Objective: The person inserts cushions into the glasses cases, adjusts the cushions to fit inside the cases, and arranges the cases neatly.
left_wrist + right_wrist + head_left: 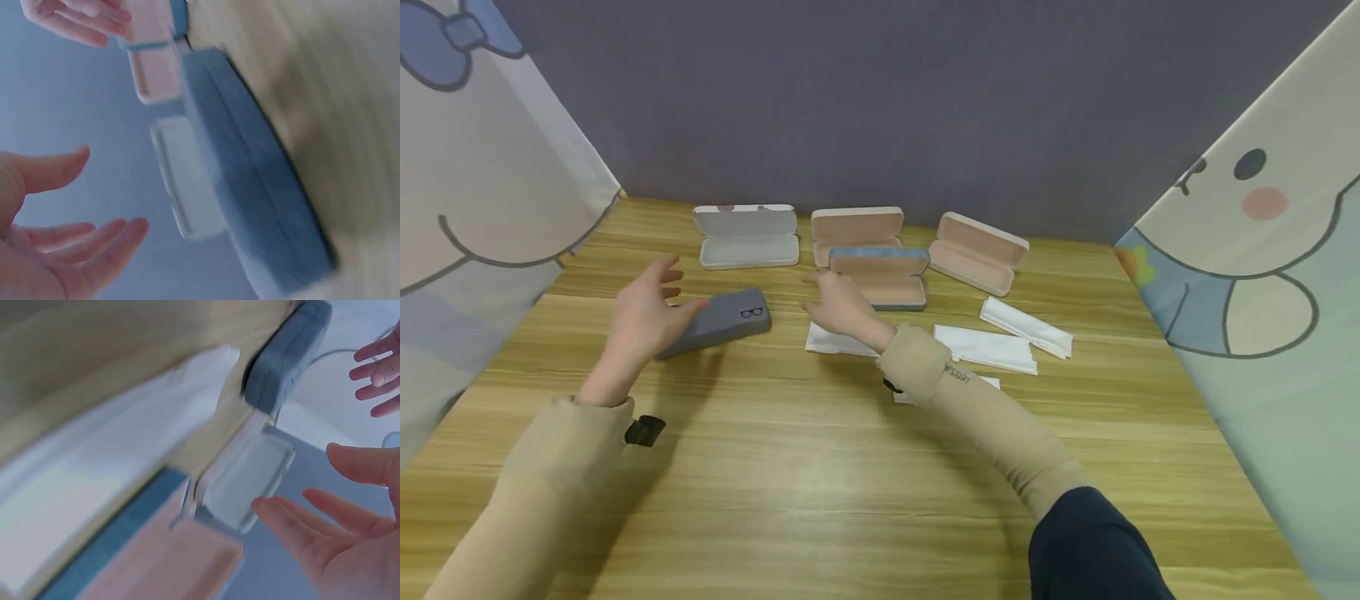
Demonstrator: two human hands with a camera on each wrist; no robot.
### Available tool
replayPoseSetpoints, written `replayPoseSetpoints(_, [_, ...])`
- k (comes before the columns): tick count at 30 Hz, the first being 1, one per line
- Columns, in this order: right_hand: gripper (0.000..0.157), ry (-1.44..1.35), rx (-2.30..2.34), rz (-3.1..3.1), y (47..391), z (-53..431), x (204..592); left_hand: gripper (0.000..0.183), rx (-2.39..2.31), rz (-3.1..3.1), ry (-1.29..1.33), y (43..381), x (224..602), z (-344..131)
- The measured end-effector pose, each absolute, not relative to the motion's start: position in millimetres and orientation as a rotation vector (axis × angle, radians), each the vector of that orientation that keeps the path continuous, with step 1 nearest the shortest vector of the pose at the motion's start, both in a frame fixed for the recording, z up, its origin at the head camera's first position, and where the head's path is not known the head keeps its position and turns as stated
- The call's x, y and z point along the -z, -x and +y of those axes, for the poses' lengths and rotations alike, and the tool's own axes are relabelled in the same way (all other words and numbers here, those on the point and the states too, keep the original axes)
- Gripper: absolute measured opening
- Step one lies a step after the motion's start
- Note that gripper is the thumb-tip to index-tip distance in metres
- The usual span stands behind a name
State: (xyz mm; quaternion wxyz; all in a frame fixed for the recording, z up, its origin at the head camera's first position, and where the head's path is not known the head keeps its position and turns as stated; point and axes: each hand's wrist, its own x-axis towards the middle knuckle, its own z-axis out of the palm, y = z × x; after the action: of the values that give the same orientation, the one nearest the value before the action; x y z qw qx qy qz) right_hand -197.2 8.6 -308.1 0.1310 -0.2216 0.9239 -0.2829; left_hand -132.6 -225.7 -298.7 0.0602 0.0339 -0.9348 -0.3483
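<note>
My left hand (646,310) hovers at the left end of a closed grey-blue glasses case (724,318) with a small glasses drawing on its lid. In the left wrist view, the fingers of this hand (75,231) are spread apart from the case (244,162), with nothing in them. My right hand (842,307) is over the table, between the closed case and an open blue glasses case (891,289) with a pink lining. Seen from the right wrist, its fingers (300,528) are extended and hold nothing. A white folded packet (835,340) lies partly hidden below the right hand.
Behind stand an open white-lined case (748,250) and two open pink-lined cases (857,223) along the dark back panel (865,108). More white packets (985,347) lie on the right of the wooden table (790,500). Cartoon-printed panels (1285,333) border both sides.
</note>
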Motion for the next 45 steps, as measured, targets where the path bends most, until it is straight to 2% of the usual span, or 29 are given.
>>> replayPoseSetpoints(9, [0.045, 0.701, 0.821, 2.757, 194, 55, 295, 0.071, 1.087, -2.805, 0.170, 144, 287, -182])
replayPoseSetpoints(16, [0.044, 0.692, 0.828, 2.803, 188, 83, 296, 0.063, 1.087, -2.836, 0.275, 151, 287, -161])
replayPoseSetpoints(33, [0.040, 0.506, 0.785, 2.756, 188, 116, 319, 0.053, 1.096, -2.971, 0.387, 172, 327, -128])
replayPoseSetpoints(41, [0.039, 0.532, 0.712, 2.771, 187, 122, 330, 0.053, 0.920, -3.036, 0.395, 178, 343, -116])
replayPoseSetpoints(45, [0.034, 0.532, 0.674, 2.785, 186, 125, 337, 0.047, 0.810, -3.056, 0.423, 180, 347, -111])
